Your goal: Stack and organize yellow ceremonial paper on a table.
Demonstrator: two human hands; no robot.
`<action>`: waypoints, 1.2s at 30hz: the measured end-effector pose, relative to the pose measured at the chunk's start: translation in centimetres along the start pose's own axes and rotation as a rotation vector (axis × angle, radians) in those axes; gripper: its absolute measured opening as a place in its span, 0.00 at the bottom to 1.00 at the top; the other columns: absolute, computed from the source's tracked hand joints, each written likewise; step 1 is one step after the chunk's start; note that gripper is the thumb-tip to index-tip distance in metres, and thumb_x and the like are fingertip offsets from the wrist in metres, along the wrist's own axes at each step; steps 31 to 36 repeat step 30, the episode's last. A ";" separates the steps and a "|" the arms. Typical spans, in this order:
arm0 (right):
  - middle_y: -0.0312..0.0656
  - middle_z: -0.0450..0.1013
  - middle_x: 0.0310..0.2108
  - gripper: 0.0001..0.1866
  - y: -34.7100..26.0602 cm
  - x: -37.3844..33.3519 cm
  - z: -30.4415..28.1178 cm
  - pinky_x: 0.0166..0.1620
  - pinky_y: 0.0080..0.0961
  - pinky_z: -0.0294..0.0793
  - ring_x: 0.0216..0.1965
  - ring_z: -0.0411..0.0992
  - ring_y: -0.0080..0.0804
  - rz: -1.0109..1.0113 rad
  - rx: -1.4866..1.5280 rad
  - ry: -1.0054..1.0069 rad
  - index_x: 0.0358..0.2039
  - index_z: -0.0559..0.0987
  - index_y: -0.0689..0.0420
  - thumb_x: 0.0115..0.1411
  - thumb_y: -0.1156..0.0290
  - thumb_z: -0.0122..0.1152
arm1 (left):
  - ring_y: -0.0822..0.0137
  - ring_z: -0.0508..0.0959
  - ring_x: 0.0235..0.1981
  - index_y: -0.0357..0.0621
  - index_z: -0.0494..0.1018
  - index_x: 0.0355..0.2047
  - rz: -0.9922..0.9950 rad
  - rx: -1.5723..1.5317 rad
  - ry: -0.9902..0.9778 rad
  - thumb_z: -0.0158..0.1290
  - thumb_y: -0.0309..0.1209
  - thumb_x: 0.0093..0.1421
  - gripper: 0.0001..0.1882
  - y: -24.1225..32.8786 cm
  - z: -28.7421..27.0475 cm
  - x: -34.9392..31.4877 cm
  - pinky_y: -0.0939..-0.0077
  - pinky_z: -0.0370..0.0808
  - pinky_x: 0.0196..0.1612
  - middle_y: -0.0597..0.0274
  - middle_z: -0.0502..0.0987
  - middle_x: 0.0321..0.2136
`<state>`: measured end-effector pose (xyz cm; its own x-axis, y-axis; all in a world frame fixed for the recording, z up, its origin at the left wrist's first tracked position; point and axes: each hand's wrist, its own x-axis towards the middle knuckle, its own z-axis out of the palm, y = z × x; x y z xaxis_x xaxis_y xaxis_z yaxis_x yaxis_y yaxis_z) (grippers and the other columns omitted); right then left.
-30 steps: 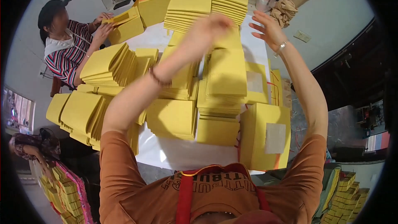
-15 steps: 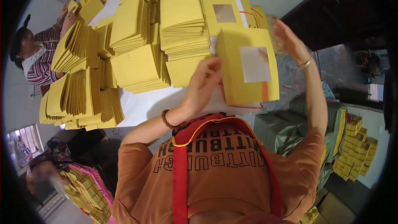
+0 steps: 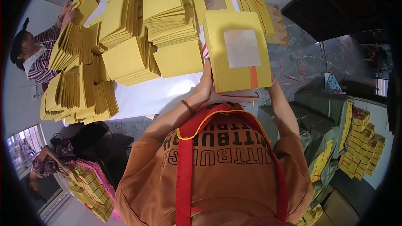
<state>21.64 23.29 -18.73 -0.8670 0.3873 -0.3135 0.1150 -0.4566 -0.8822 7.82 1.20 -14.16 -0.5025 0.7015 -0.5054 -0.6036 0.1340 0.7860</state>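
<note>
A thick, upright yellow paper bundle (image 3: 219,54) stands at the near right corner of the table, with a pale square (image 3: 242,49) on its top face and an orange strip below that. My left hand (image 3: 205,84) presses along its left side, fingers pointing away from me. At the opposite side is my right hand (image 3: 274,90), mostly hidden behind the bundle's lower right edge. Between them the two hands hold the bundle. Just beyond it lies another yellow bundle (image 3: 201,0) with a greyish square.
Stacks of folded yellow paper (image 3: 130,65) cover the white table (image 3: 138,100) to the left. A person (image 3: 42,54) handles yellow paper at the far left. Green-covered piles (image 3: 322,109) stand to my right; red strips (image 3: 299,67) lie on the grey floor.
My right hand has come in from the far right to the bundle's side. My left hand has flattened against the left side. The whole view has shifted slightly.
</note>
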 end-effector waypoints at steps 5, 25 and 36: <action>0.40 0.56 0.60 0.31 0.7 0.4 0.3 0.56 0.24 0.60 0.58 0.58 0.30 -0.016 0.006 0.020 0.61 0.56 0.57 0.65 0.48 0.34 | 0.67 0.64 0.53 0.38 0.55 0.59 -0.062 -0.117 0.025 0.28 0.62 0.61 0.41 -0.1 0.3 0.0 0.76 0.61 0.55 0.54 0.64 0.53; 0.41 0.60 0.58 0.23 -12.6 -3.0 6.3 0.61 0.32 0.46 0.63 0.51 0.35 -0.701 -0.917 0.056 0.53 0.69 0.53 0.58 0.59 0.52 | 0.64 0.62 0.55 0.40 0.59 0.56 0.512 0.451 0.144 0.44 0.42 0.63 0.26 7.1 -0.3 -5.5 0.67 0.57 0.57 0.58 0.65 0.53; 0.38 0.65 0.54 0.19 -12.7 -3.0 7.3 0.61 0.39 0.46 0.63 0.52 0.39 -0.574 -1.367 -0.272 0.44 0.77 0.45 0.49 0.64 0.62 | 0.54 0.62 0.52 0.44 0.67 0.49 0.995 1.408 -0.190 0.60 0.39 0.45 0.30 9.3 2.4 -7.1 0.62 0.58 0.52 0.54 0.64 0.50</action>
